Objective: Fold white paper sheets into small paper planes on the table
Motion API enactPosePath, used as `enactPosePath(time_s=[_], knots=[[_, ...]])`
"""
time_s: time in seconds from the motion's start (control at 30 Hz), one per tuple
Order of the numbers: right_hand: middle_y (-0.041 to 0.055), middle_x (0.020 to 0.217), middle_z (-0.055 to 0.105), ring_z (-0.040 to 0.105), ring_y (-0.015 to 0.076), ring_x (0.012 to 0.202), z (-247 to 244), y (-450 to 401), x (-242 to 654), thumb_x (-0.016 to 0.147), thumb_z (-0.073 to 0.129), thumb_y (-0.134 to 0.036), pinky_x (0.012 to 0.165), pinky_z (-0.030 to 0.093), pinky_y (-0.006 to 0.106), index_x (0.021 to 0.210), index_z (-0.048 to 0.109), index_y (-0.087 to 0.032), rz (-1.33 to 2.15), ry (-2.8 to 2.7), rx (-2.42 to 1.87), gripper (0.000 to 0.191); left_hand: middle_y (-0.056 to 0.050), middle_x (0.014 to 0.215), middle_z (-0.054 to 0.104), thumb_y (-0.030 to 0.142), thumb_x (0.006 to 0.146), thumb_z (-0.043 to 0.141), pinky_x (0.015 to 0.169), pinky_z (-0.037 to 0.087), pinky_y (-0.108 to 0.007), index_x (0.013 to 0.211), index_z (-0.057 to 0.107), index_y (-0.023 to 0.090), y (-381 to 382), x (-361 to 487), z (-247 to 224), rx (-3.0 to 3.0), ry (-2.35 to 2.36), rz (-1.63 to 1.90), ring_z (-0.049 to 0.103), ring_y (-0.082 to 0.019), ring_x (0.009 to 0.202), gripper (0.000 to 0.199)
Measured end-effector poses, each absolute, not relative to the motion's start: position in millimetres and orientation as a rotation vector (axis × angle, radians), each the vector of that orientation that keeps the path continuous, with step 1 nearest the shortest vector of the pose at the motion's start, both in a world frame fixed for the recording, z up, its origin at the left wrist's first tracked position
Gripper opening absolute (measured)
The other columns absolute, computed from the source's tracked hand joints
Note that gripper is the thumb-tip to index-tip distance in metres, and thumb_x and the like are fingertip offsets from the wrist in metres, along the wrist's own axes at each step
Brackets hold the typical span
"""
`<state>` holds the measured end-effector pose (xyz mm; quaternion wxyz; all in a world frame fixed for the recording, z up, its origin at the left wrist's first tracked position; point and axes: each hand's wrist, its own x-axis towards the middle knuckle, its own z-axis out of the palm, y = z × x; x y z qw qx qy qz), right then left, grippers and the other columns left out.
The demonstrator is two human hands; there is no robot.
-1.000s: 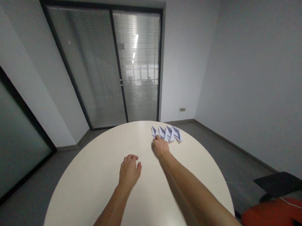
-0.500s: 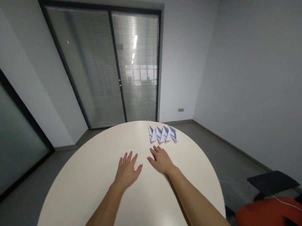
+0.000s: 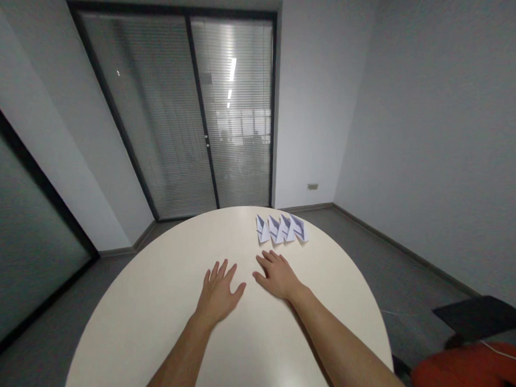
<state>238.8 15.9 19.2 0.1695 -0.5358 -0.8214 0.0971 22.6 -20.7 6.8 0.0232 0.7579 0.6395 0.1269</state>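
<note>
My left hand (image 3: 219,292) rests palm down on the round cream table (image 3: 151,301), its fingers spread and holding nothing. To its right, my right hand (image 3: 277,275) also lies palm down with the thumb apart from the fingers, nothing in it. Just beyond my right fingertips stand several folded white paper pieces (image 3: 275,230) in a row near the table's far edge. They look like small origami shapes with pointed tops. A gap separates them from my fingers.
An orange-red chair seat (image 3: 457,367) with a dark armrest (image 3: 481,316) is at the lower right, beside the table. Behind the table are glass panels with blinds (image 3: 165,123) in a dark frame. A wall socket (image 3: 312,186) sits low on the back wall.
The view has shifted slightly, so the table, paper pieces and chair appear a little farther right. Both hands keep their flat pose on the table.
</note>
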Motion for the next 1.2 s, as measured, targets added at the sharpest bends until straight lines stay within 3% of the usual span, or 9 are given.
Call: enactPosePath(time_s=[0.9,1.07,1.2], knots=[[0.0125,0.139,0.060,0.050,0.0276,0.129,15.1,17.7,213.0,0.094,0.053,-0.038,0.108,0.034,0.041,0.138,0.055,-0.017,0.137,-2.159,-1.567,0.048,-0.014,0.162,0.036,0.053,0.094,0.050,0.122,0.022,-0.056,0.148,0.051,0.021,-25.2,2.9,6.5,2.332,1.948,0.473,0.028,-0.037,0.151,0.063],[0.0146,0.137,0.060,0.053,0.0310,0.124,24.6,19.0,193.9,0.094,0.053,-0.038,0.101,0.039,0.043,0.154,0.039,-0.022,0.079,-2.161,-1.754,0.063,-0.014,0.162,0.035,0.054,0.094,0.049,0.122,0.020,-0.056,0.149,0.051,0.021,-27.7,-4.2,8.0,2.327,1.951,0.458,0.027,-0.037,0.152,0.064],[0.0184,0.142,0.055,0.049,0.0335,0.132,41.4,28.6,178.0,0.092,0.058,-0.039,0.101,0.041,0.043,0.159,0.029,-0.023,0.072,-2.121,-1.928,0.074,-0.013,0.163,0.034,0.054,0.095,0.048,0.123,0.020,-0.056,0.149,0.050,0.021,-29.7,-7.5,9.2,2.321,1.948,0.452,0.026,-0.037,0.152,0.064]])
